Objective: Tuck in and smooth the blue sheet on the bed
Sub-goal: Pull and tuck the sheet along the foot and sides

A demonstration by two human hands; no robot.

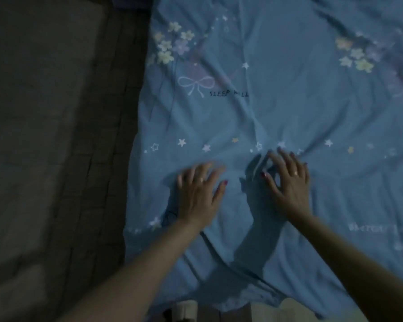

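- Our left hand [199, 190] lies flat, fingers spread, on the blue sheet [277, 101]
- Our right hand [289, 180] presses beside it, fingers splayed
- The sheet covers the bed, creased around both hands

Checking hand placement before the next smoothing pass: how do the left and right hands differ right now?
The left hand lies flatter on the blue sheet, nearer the bed's left edge; the right hand sits further up the bed, among creases. The left hand's fingers are blurred; the right hand's fingers are spread and arched, fingertips down. Both are open, palm down, each wearing a ring, gripping nothing.
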